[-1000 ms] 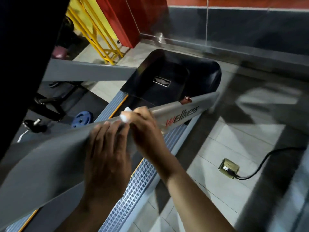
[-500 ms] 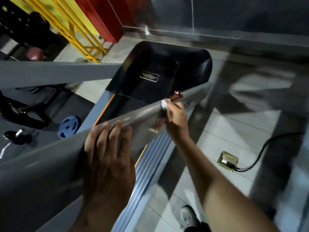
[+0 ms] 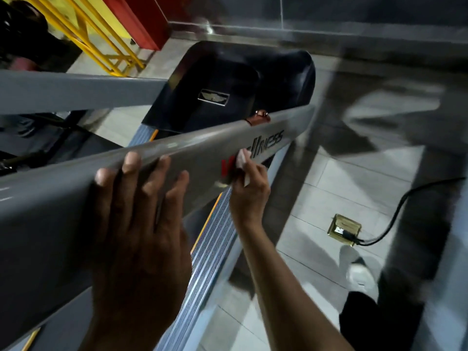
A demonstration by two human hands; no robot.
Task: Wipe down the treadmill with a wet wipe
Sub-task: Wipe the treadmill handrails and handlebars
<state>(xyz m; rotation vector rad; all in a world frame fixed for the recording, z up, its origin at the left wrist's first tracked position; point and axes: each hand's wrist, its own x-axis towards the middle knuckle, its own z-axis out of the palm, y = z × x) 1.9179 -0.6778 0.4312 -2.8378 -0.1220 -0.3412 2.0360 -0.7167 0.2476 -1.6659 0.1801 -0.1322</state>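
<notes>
A grey treadmill side rail [image 3: 202, 148] with a red and black logo runs from lower left to upper right, above the ribbed deck edge [image 3: 215, 236] and black motor cover [image 3: 228, 79]. My left hand [image 3: 136, 224] rests flat on the rail's side, fingertips at its top edge. Farther along, my right hand [image 3: 249, 188] holds a small white wet wipe [image 3: 242, 158] and presses it on the logo on the rail's outer face.
A second grey rail [image 3: 76, 92] crosses at upper left. On the tiled floor to the right sit a brass floor socket [image 3: 344, 229] with a black cable [image 3: 395, 214] plugged in. A yellow frame [image 3: 101, 41] and red column [image 3: 136, 21] stand behind. My shoe [image 3: 359, 274] shows lower right.
My right hand slid the wipe along the rail away from my left hand, then down from the top edge onto the outer face at the logo. My left hand stayed on the rail.
</notes>
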